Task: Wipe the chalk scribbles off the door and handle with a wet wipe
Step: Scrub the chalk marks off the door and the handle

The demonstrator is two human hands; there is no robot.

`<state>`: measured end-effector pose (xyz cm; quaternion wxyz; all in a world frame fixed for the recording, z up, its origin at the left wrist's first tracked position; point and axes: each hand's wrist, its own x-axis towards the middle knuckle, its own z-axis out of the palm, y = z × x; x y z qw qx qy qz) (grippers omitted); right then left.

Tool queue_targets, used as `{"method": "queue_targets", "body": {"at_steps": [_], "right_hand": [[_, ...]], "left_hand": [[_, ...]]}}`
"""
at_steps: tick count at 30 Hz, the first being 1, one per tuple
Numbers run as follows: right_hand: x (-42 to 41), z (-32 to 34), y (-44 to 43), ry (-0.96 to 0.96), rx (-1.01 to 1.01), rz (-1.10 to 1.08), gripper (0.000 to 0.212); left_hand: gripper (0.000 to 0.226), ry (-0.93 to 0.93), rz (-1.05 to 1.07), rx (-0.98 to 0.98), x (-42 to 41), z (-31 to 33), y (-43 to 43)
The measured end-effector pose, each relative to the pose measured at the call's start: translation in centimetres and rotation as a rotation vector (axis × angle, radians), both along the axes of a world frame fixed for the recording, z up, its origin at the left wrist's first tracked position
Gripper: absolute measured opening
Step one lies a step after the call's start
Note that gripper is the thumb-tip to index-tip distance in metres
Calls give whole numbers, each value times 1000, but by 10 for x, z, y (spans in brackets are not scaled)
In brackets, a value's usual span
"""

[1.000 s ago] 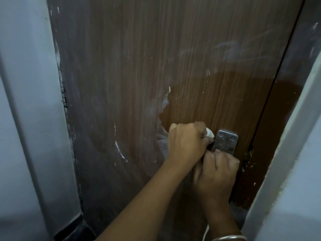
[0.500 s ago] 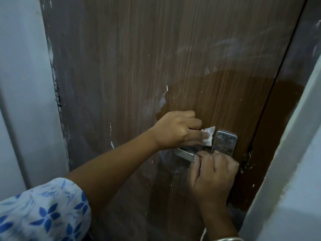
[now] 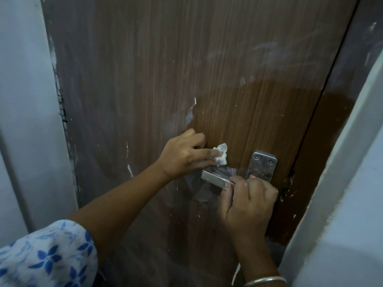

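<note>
The left hand [image 3: 184, 155] pinches a crumpled white wet wipe [image 3: 283, 154] between its fingers and holds it against the brown door [image 3: 207, 69], just at 10 o'clock from the metal handle [image 3: 215, 179]. The right hand [image 3: 248, 206] is closed around the handle's inner end — at 6 o'clock from the screwed plate [image 3: 263, 165]. Pale chalk smears [image 3: 267, 48] lie at 12 o'clock on the door, well above both hands.

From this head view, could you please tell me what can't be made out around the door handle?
- Handle: its right end, hidden under the right hand.
- Wet wipe: mostly hidden inside the left hand.
- Door: top and bottom cut off by the frame.
- Chalk beneath the arms: covered.
</note>
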<state>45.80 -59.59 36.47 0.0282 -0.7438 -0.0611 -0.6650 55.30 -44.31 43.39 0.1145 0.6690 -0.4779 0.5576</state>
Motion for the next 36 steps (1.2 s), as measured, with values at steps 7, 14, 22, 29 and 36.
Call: {"method": "queue_targets", "body": {"at_steps": [7,14,22,29,36], "right_hand": [[2,-2,2,-8,16,-30,28],[4,-2,3,-6,17,-49,30],[6,-4,3,-36,6,-75,29],[4,-4,1,-17,-3,-59,27],[2,-3,2,-31,35,-6,25]], "left_hand": [[23,126,114,-341,-3,-33,-22],[26,500,4,-805,-23,-63,-63],[28,812,35,-1123,-41,-73,-96],[36,939,165,-1129,-45,-89,-112],[34,764,224,-1067,-46,-95,-109]]}}
